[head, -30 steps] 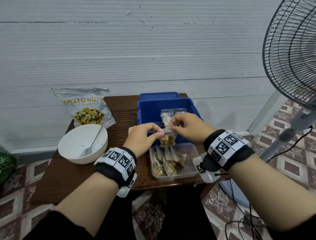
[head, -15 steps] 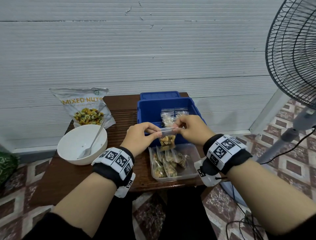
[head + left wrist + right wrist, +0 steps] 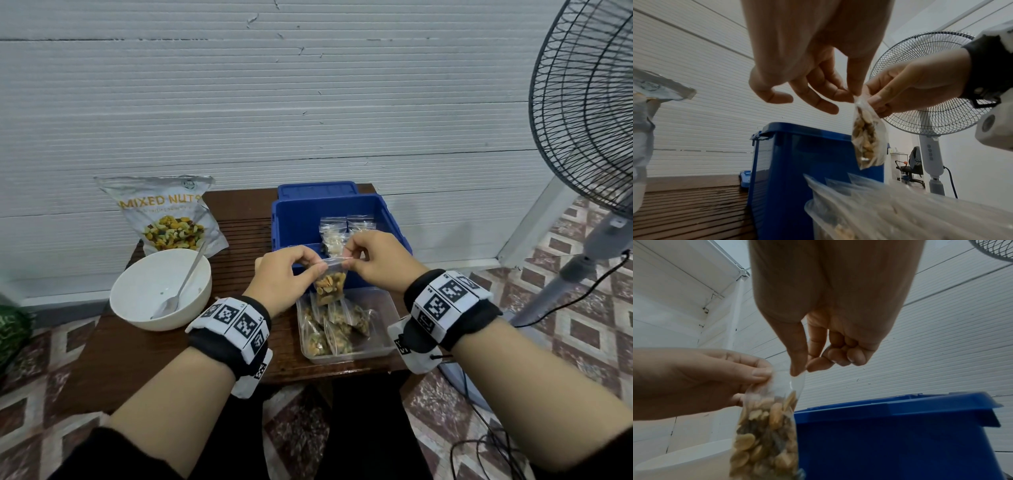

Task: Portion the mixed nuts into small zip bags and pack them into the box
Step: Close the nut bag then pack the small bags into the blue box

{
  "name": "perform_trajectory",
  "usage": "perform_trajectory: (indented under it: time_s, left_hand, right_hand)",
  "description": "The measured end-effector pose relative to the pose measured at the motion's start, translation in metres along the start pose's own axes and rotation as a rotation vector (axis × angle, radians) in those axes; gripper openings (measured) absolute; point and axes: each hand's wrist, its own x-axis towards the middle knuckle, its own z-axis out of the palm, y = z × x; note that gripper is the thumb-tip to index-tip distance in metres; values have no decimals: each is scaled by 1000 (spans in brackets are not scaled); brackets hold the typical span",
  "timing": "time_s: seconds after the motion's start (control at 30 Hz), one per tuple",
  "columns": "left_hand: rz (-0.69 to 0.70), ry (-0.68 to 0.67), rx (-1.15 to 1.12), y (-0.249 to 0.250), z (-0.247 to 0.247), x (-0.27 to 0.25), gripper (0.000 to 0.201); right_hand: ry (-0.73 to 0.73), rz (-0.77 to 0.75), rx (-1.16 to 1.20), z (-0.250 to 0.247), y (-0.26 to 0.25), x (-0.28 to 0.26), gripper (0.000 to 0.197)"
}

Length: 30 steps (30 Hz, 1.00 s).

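You have a blue box [image 3: 337,219] at frame centre on a dark brown slatted desk [image 3: 239,236]. The bowl [image 3: 150,291] at left is plain white. The silver pouch [image 3: 168,212] at upper left carries yellow lettering. Your wristbands [image 3: 233,325] are black with black-and-white square codes. The floor tiles [image 3: 589,329] at right show a maroon-and-white diamond pattern.

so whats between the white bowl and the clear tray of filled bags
In the head view, the left hand and its banded wrist hang over that stretch, pinching the zip bag. Beneath them only bare wooden table shows between white bowl and clear tray.
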Motion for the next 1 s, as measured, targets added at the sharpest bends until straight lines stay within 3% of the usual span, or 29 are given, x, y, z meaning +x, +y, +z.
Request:
perform_trajectory:
  time_s: [0.13,0.23,0.33,0.5,0.7,0.87,1.0]
  left_hand:
    - [41,14,35,3,-2,0,20]
    - [34,3,31,3,-3,1,4]
    - [1,14,28,0,-4,2,16]
    - [-11,0,-10,-3,-2,4,11]
    - [9,-7,38,-1,-3,6,18]
    - [-3,-13,38,1,-7,11,16]
    - [-3,8,-46,6,-14,19,11]
  right_hand:
    - [-8,-64,13,2,0,-1,7]
    - [9,-92,-4,2,4,0,6]
    - [19,-81,17,1,6,1,4]
    - [3,-97,34,4,1,1,11]
    - [-83,-73,-35,4,-3,6,11]
    - [-183,-74,-94,-9,-7,9,22]
    - [-209,-102,-139,-25,-16,25,11]
